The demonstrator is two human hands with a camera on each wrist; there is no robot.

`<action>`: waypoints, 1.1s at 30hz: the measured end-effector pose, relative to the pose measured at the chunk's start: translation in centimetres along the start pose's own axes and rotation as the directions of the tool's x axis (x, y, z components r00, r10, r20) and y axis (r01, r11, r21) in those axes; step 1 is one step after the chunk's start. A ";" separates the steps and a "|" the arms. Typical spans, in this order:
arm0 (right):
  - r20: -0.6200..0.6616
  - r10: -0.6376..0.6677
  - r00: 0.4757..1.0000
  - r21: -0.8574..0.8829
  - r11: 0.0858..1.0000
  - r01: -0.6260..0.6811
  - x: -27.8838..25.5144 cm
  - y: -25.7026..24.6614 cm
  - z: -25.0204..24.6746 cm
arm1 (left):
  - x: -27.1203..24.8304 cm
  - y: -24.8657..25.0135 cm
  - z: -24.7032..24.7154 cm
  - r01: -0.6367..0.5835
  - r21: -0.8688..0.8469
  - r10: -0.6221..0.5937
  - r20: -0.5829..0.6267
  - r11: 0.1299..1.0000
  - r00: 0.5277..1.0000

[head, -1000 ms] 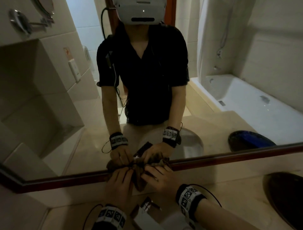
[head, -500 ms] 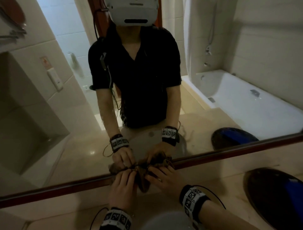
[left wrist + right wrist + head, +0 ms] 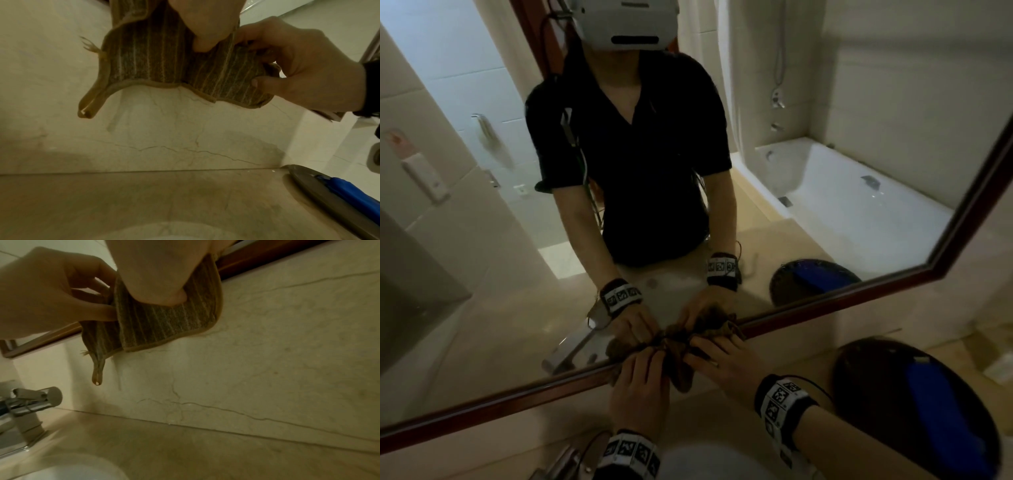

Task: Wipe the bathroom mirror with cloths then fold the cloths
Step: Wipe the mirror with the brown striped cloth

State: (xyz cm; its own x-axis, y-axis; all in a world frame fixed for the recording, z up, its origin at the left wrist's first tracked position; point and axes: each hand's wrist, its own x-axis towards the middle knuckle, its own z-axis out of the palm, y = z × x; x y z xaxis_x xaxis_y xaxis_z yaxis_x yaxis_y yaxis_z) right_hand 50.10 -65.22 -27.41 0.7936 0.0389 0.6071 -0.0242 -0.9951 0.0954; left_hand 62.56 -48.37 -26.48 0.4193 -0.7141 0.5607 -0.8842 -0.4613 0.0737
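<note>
Head view, left hand and right hand both gripping striped brown cloth at mirror edge, no readable writing

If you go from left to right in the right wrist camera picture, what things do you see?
Tap → left hand → striped cloth → marble wall.

Dim, warm light; soft blur, edges warped
</note>
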 end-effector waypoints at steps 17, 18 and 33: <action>0.224 0.158 0.962 0.010 0.986 -0.164 -2.1 1.9 -1.5 | 0.1 3.5 -0.3 0.125 -0.014 -0.121 0.162 0.992 0.979; 0.239 0.146 0.960 0.000 0.989 -0.151 -2.1 1.9 -1.7 | -0.1 3.3 -0.1 0.125 -0.004 -0.123 0.155 0.992 0.980; 0.394 0.266 0.880 -0.082 0.964 -0.255 -7.3 8.9 -7.0 | 2.6 11.6 3.6 0.052 -0.021 -0.048 0.169 0.998 0.984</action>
State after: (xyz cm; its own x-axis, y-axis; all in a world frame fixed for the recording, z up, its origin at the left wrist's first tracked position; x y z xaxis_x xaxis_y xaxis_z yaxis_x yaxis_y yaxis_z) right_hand 39.88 -73.77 -25.48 0.9314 -0.2660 0.2483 -0.2751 -0.9614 0.0018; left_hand 54.16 -57.47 -27.14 0.4901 -0.7696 0.4091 -0.8651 -0.4870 0.1202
